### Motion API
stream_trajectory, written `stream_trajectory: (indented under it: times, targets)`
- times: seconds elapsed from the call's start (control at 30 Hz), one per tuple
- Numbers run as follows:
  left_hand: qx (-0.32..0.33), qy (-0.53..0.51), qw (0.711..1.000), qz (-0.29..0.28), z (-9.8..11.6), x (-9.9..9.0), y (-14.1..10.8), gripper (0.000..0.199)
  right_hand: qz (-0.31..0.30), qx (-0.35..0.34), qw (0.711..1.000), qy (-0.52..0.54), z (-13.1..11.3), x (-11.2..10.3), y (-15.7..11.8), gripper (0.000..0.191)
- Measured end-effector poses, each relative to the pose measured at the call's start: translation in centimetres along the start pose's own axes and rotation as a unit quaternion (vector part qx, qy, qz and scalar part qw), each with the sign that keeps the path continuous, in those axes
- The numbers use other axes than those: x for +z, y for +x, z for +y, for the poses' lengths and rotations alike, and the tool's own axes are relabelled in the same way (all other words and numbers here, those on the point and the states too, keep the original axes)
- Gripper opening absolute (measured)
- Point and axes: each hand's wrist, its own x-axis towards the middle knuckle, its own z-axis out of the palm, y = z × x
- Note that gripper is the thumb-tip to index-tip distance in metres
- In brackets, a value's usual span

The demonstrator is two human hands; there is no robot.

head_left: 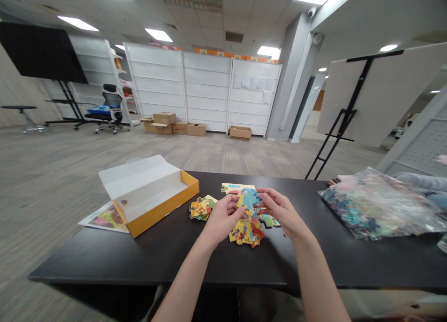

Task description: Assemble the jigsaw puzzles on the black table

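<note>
Between my two hands, raised a little over the table, is a blue and yellow jigsaw puzzle piece (249, 198). My left hand (225, 215) pinches its left side. The fingers of my right hand (279, 209) are closed at its right edge. Below them lies a heap of yellow and red puzzle pieces (246, 232). Another pile of puzzle pieces (200, 207) sits left of my left hand. Green and blue puzzle pieces (269, 221) lie partly hidden under my right hand. Behind my hands is a pale puzzle strip (238, 188).
An open yellow box (159, 212) with a white inside stands on the left of the black table (167, 261), over a printed picture sheet (106, 218). Clear plastic bags (380, 203) of colourful pieces lie on the right. A black easel stand (344, 117) rises beyond the table.
</note>
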Motion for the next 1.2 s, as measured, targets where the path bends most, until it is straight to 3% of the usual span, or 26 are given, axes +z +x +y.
stream_trajectory:
  times: [0.27,0.47,0.67,0.8,0.93,1.03,1.2]
  targets:
    - [-0.015,0.005,0.999,0.047,-0.5,-0.2,0.2,0.030,-0.051,-0.002,0.997,-0.054,0.3,0.3,0.3,0.047]
    - [-0.014,0.016,1.000,0.023,-0.9,0.3,0.3,0.031,-0.014,-0.007,0.999,-0.048,0.3,0.6,0.5,0.045]
    - [0.027,0.121,0.990,0.073,-1.9,0.4,0.8,0.027,0.025,0.008,0.997,-0.066,1.3,0.6,1.0,0.038]
    - [0.022,0.270,0.961,0.055,-2.0,0.4,0.2,0.039,0.076,-0.017,0.984,-0.162,2.3,-0.5,2.0,0.028]
    - [0.044,0.415,0.909,-0.008,-1.3,0.4,-0.8,0.023,0.114,-0.012,0.938,-0.327,2.5,-2.7,3.3,0.016]
    - [0.049,0.479,0.874,-0.060,-0.7,0.5,-1.3,0.022,0.088,0.011,0.911,-0.404,2.0,-3.7,4.7,0.016]
    - [0.045,0.519,0.848,-0.097,0.1,0.5,-1.3,0.029,0.026,0.042,0.903,-0.426,2.4,-2.7,7.3,0.017]
